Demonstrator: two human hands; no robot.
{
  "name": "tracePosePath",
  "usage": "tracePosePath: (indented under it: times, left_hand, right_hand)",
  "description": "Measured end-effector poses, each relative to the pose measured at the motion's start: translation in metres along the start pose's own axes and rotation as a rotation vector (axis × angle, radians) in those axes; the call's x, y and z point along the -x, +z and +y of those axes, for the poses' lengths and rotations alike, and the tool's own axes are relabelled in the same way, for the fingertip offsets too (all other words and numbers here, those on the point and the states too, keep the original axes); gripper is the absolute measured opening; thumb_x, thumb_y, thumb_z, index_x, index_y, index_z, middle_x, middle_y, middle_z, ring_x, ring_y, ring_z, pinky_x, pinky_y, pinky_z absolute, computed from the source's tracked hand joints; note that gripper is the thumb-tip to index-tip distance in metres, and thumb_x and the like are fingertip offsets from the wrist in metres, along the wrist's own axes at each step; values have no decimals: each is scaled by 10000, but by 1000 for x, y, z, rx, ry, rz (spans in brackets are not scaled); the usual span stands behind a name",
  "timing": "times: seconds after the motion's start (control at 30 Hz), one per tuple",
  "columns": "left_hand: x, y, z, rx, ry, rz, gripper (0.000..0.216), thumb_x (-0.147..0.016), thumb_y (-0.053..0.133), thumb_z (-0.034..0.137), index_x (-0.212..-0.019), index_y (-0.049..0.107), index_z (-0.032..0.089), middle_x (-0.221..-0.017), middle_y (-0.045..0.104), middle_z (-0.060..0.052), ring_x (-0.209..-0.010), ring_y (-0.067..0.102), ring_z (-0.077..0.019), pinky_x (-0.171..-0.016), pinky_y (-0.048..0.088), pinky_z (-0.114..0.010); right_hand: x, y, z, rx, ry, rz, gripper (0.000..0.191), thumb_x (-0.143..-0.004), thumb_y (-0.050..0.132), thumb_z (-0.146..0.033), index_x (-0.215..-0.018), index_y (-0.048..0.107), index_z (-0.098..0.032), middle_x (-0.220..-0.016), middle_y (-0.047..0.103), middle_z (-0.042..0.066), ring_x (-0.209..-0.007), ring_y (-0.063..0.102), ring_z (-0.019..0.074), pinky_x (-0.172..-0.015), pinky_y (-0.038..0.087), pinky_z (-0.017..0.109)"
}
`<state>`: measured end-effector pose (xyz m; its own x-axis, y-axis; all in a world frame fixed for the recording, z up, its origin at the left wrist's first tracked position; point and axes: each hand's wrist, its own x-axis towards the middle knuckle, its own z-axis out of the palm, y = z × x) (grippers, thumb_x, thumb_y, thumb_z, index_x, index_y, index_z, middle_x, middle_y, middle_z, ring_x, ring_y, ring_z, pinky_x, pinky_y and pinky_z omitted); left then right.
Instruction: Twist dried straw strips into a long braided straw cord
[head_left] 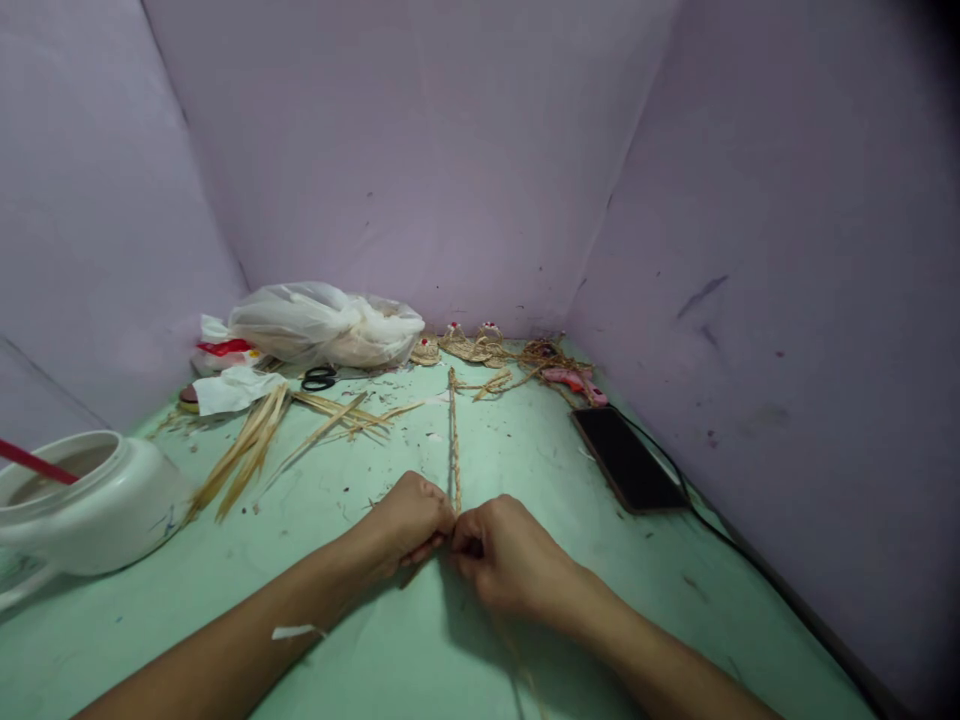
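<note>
A thin braid of straw-coloured fibre [454, 440] runs from the far part of the green tabletop towards me. My left hand [416, 520] pinches its near end from the left, and my right hand [499, 555] pinches it from the right. The fingertips of both hands nearly meet there, hiding the exact spot they grip. A short strip pokes out below my left fingers. From under my right hand a loose, faint strand trails towards the table's near edge. Flat dry fibre strips [247, 445] lie in a bundle to the left of the braid.
A white pot [142, 505] with a red stick stands at left. Behind are black scissors [319, 378], a plastic bag [330, 325], small woven slippers [472, 345], tangled cord [547, 355] and a pink glue gun [576, 383]. A phone [630, 460] and black cable lie right.
</note>
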<state>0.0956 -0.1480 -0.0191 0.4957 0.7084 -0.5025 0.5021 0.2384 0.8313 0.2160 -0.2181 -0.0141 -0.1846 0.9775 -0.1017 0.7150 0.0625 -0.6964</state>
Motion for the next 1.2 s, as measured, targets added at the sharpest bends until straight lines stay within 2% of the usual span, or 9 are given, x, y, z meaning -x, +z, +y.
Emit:
tracePosePath:
  times: [0.13,0.3,0.37,0.57,0.73,0.87,1.0,1.1,1.2]
  left_hand:
    - [0,1,2,13,33,-22,102,-468,440,122,-377,410,156,-261,280,61,-243,190,-34,-290,104,-187]
    - [-3,0,-4,-1,46,-8,56,-463,445,134,-413,445,158,-285,290,61,-259,216,-48,-295,125,-193]
    - [-6,0,-8,-11,56,-5,34,-448,456,132,-424,459,156,-295,303,57,-271,236,-53,-297,138,-194]
    - [-14,-1,-14,-44,66,-20,31,-435,436,148,-436,462,165,-316,314,42,-283,299,-88,-303,195,-211]
    - [-19,1,-17,-100,140,-47,85,-447,438,162,-465,520,155,-381,395,20,-342,377,-103,-340,265,-213]
    - [-17,2,-20,-45,228,-25,120,-449,459,151,-494,569,134,-425,435,14,-429,411,-95,-382,281,-183]
    - [-13,1,-17,-16,233,8,161,-472,448,150,-514,601,125,-429,409,24,-463,426,-89,-398,270,-166]
    - [-14,-1,-12,-5,220,-5,159,-483,460,145,-525,612,122,-447,416,27,-471,415,-81,-402,266,-163]
    - [-18,-1,-6,27,113,10,127,-487,459,135,-507,584,124,-436,396,32,-443,385,-73,-392,252,-169]
  right_hand:
    - [-7,-15,8,-255,81,-105,122,-618,565,-228,-548,611,-139,-469,527,-9,-432,406,72,-413,273,188]
    - [-23,-34,23,-510,257,234,152,-606,595,-285,-619,575,-135,-541,589,9,-428,463,75,-427,352,190]
    - [-30,-36,31,-521,278,294,189,-580,626,-306,-655,582,-137,-578,610,22,-437,480,82,-416,355,191]
    - [-79,-55,58,-365,248,449,196,-580,631,-311,-668,594,-139,-594,616,42,-454,504,103,-439,389,218]
    - [-155,-89,66,52,215,590,182,-635,546,-291,-683,624,-133,-552,594,39,-516,529,133,-467,360,217]
    - [-202,-93,62,351,295,493,218,-649,525,-335,-627,622,-141,-546,585,50,-530,531,149,-466,325,232]
    - [-228,-81,67,455,406,314,313,-583,586,-444,-468,564,-153,-453,535,60,-493,520,160,-451,324,245]
    - [-241,-77,80,317,485,225,234,-543,632,-339,-438,526,-158,-397,503,49,-437,491,146,-428,335,247]
    - [-249,-78,90,37,501,263,192,-542,632,-254,-458,481,-170,-366,461,22,-399,452,128,-404,342,244]
